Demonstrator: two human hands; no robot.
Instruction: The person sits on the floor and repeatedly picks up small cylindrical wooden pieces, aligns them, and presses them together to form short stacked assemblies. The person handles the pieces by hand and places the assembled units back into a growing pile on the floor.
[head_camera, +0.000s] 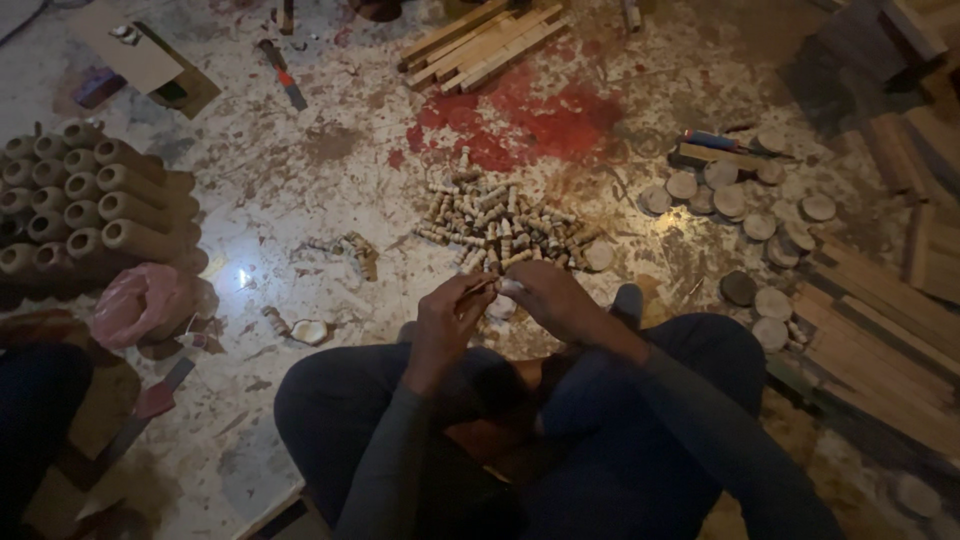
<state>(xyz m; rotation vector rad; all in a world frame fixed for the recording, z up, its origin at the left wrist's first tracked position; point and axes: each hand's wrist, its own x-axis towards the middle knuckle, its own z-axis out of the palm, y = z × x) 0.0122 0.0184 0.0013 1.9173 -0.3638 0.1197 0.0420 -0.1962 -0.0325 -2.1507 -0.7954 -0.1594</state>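
**Two hands meet over a small wooden piece**

Much of the stained floor (300, 180) lies bare left of centre, hemmed by stacked wooden tubes (80, 200) at the left and planks (880, 330) at the right. A pink bag (145, 300) lies closed, its contents hidden. Beyond the knees sits a pile of small pegs (500, 225), with round discs (740, 210) nearby. The left hand (445, 320) and right hand (545, 295) pinch one small pale piece (500, 287) between them.

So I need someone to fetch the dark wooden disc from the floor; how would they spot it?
Start at the stacked planks on the person's right. Along their near edge lie pale round discs. The dark disc sits at that group's left side, the only near-black one.
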